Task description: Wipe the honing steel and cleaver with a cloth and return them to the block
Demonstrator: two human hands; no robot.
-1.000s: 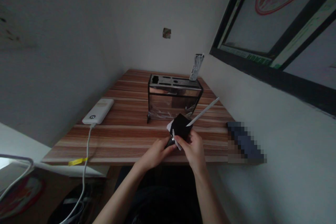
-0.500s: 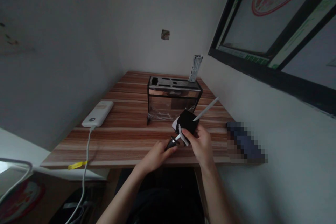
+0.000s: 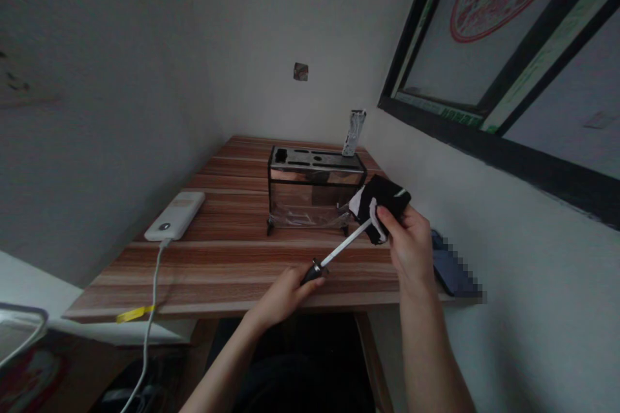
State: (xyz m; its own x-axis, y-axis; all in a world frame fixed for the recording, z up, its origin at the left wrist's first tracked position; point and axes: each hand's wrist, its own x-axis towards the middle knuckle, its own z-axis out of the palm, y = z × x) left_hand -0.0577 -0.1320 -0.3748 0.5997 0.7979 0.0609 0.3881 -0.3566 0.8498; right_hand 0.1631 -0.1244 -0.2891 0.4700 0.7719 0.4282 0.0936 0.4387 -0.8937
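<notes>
My left hand (image 3: 285,293) is closed round the dark handle of a honing steel (image 3: 345,245), whose pale rod slants up to the right. Wrapped about the rod's far end is a black cloth (image 3: 387,197) with white edges, pinched in my right hand (image 3: 411,242). Only a short bit of the rod's tip shows past the cloth. Behind them on the table stands a clear-sided knife block (image 3: 314,159) with a slotted dark top. A silvery wrapped handle (image 3: 354,132) rises from the right end of that top.
A white power bank (image 3: 175,216) with a white cable (image 3: 154,297) lies on the left of the striped wooden table (image 3: 232,206). A yellow tag (image 3: 135,314) is on the cable by the front edge. At the right edge lies a partly pixelated dark item (image 3: 453,268). Walls border the table.
My right hand has slid the black cloth up and right along the rod, towards its tip. More of the rod near the handle is bare. My left hand keeps its hold.
</notes>
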